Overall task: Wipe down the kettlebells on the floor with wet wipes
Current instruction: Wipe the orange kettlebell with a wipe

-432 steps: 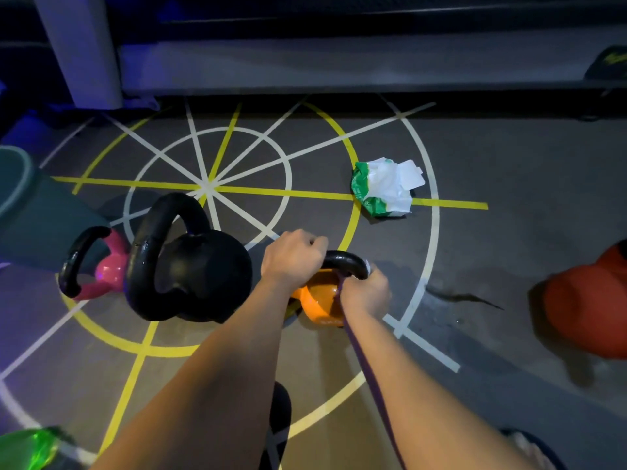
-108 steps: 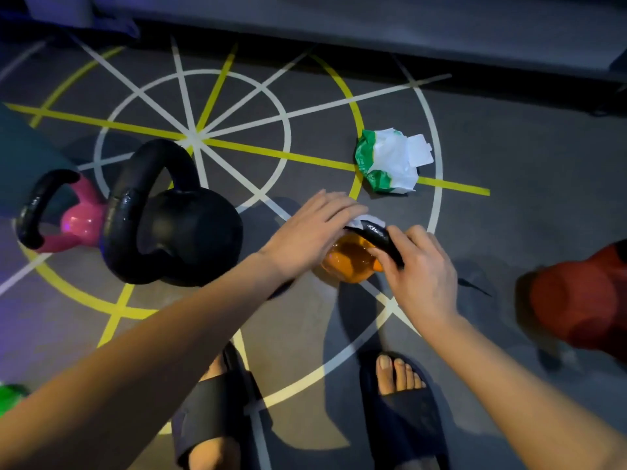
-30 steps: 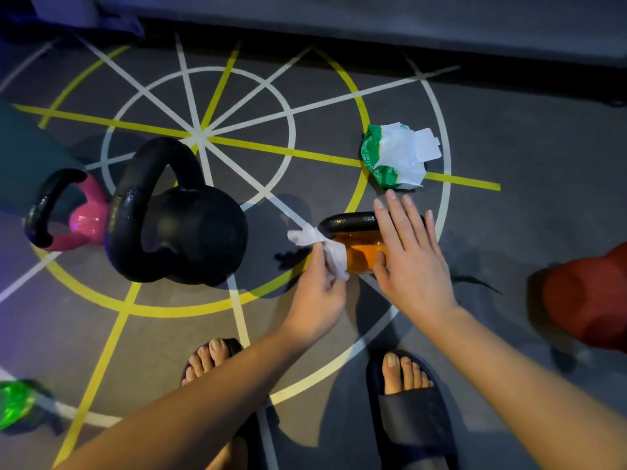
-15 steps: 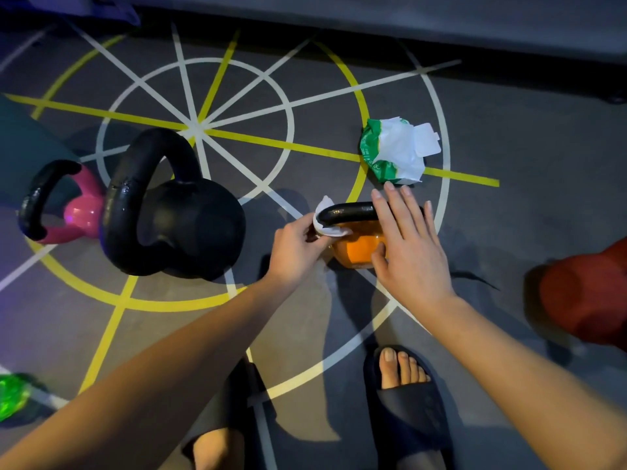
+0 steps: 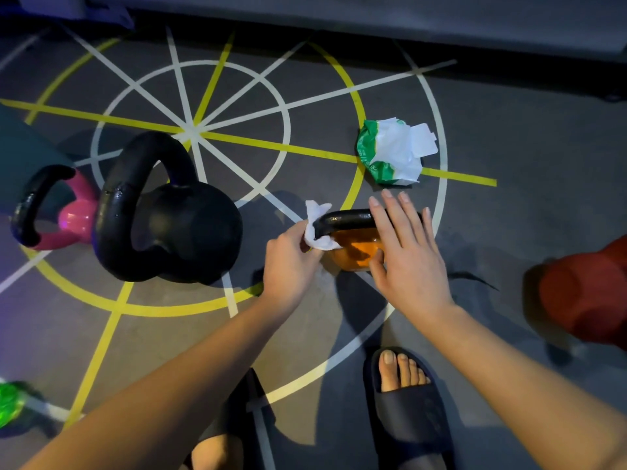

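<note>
Black kettlebell point(image 5: 190, 228) near left hand point(image 5: 288, 262).

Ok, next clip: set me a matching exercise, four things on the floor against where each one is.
Things:
1. pink kettlebell
2. wipe pack
3. orange kettlebell
4. black kettlebell

Places:
A. under the right hand, with the wet wipe held by the left hand against its handle
B. at the left edge of the view
C. on the yellow line, beyond both hands
D. between the pink one and the left hand

Pairs: 1-B, 2-C, 3-A, 4-D
</note>
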A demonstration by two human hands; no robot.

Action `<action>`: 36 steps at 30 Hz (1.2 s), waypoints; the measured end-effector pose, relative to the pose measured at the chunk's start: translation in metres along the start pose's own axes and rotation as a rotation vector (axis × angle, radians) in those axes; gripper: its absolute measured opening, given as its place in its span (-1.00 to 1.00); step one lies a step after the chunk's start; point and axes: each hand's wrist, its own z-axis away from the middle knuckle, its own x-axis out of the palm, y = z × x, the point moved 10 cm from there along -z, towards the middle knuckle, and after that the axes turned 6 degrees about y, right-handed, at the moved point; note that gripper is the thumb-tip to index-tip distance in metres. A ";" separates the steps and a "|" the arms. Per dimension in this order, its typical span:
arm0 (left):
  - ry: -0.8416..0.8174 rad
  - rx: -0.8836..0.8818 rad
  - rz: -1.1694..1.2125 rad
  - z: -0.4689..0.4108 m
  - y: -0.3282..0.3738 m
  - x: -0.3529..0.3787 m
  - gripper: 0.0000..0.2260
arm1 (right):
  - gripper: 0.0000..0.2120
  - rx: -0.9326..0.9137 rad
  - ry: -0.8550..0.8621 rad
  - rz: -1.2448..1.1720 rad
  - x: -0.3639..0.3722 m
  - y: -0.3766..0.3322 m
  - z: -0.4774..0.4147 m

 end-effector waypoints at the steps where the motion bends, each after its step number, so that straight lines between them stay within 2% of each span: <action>1: -0.012 0.020 0.000 0.002 0.004 0.000 -0.78 | -0.23 0.004 0.003 0.000 0.000 -0.001 0.000; 3: -0.088 0.013 -0.001 -0.003 0.005 0.009 -0.70 | -0.23 0.015 0.002 -0.002 0.000 -0.001 -0.001; 7: -0.360 -0.126 0.005 -0.023 -0.010 0.034 -0.61 | -0.21 0.014 -0.010 -0.008 -0.001 -0.001 -0.003; 10: -0.388 -0.227 0.233 -0.011 -0.004 0.039 -0.54 | -0.22 -0.005 -0.008 -0.006 -0.001 0.000 -0.001; 14: -0.350 -0.258 0.429 0.021 -0.001 0.032 -0.54 | -0.23 -0.004 0.016 -0.007 -0.001 -0.001 0.003; 16: -0.340 -0.316 0.448 0.031 -0.009 0.027 -0.64 | -0.23 -0.006 0.007 -0.008 0.000 -0.001 0.002; 18: -0.304 -0.286 0.371 0.038 -0.011 0.020 -0.89 | -0.23 -0.007 -0.009 -0.006 0.001 0.001 -0.001; 19: -0.264 -0.217 0.276 0.039 -0.008 0.015 -0.92 | -0.23 -0.006 -0.014 -0.002 0.001 0.001 -0.003; 22: -0.138 -0.013 -0.006 0.032 -0.007 0.008 -0.79 | -0.24 -0.001 -0.024 -0.005 0.000 0.002 -0.005; 24: -0.075 0.026 -0.048 0.020 -0.012 0.008 -0.78 | -0.24 0.004 -0.027 -0.009 0.001 0.001 -0.004; 28: -0.010 -0.005 -0.035 -0.003 -0.017 0.011 -0.82 | -0.24 0.002 -0.031 -0.007 0.000 0.001 -0.004; 31: -0.008 -0.103 0.119 -0.008 -0.015 0.019 -0.75 | -0.24 0.005 -0.024 -0.012 0.000 0.000 -0.008; 33: 0.065 -0.168 0.075 -0.008 -0.015 0.020 -0.72 | -0.25 0.011 -0.020 -0.015 0.000 -0.001 -0.008; 36: 0.162 -0.247 -0.003 -0.008 -0.010 0.019 -0.80 | -0.26 0.012 -0.009 -0.013 0.000 0.000 -0.007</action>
